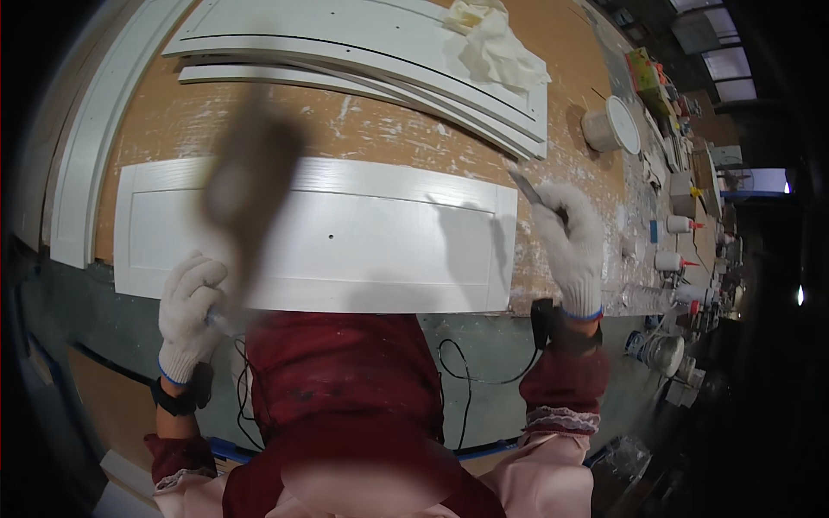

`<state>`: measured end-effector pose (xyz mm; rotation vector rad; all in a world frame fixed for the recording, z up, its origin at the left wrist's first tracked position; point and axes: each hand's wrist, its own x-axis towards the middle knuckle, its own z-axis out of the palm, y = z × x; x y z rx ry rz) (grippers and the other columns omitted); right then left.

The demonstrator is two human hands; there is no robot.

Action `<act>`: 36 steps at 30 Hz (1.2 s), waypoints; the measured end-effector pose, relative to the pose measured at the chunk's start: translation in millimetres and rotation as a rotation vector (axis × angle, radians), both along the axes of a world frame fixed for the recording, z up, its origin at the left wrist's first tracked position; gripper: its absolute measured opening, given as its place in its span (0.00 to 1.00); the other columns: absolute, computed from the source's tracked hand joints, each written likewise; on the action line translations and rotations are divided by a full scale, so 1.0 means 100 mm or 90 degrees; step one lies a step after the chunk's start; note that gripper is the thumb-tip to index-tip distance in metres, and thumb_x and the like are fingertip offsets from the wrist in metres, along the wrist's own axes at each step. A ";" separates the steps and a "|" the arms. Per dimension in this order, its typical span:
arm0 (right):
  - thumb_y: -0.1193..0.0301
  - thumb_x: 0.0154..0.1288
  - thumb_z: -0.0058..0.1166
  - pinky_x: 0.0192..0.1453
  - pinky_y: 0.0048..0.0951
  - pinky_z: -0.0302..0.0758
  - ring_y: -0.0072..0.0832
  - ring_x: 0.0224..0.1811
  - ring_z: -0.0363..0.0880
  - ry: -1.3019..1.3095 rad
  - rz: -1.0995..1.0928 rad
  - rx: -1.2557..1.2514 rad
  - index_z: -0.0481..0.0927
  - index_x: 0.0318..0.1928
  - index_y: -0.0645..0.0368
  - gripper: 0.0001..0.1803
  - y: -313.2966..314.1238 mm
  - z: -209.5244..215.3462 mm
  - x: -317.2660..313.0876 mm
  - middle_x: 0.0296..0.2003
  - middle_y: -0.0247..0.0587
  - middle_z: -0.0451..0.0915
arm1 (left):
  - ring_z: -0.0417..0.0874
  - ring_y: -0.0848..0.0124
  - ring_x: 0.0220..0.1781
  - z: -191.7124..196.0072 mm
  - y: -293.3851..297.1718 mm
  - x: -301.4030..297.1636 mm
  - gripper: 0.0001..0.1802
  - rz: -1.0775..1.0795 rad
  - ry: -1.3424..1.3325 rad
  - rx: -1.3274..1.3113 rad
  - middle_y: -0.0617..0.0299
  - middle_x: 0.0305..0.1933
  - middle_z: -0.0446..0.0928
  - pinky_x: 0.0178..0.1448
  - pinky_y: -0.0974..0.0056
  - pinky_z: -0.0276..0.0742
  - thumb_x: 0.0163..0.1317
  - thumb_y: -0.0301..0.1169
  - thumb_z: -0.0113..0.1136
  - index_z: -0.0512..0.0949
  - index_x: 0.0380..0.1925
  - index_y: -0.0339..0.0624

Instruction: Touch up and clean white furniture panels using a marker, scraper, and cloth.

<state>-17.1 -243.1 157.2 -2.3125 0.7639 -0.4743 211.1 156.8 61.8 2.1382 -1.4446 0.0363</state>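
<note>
Gripping a blade (525, 185), the right hand (570, 235) flanks a glossy, raised-border white panel (371, 239); the left hand (190, 304) curls, its hold unclear.

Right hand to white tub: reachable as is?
Likely yes: just paint-marked tabletop shows between the right hand and the white tub, though the grey tool that hand grips may hinder grasping.
</note>
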 end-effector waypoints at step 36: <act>0.75 0.58 0.53 0.29 0.43 0.68 0.40 0.25 0.74 0.272 0.031 -0.122 0.80 0.48 0.55 0.16 1.30 -0.61 -0.03 0.23 0.38 0.72 | 0.78 0.54 0.53 -0.21 -0.95 -0.58 0.18 0.047 0.255 -0.016 0.63 0.46 0.78 0.54 0.53 0.75 0.35 0.32 0.74 0.74 0.25 0.47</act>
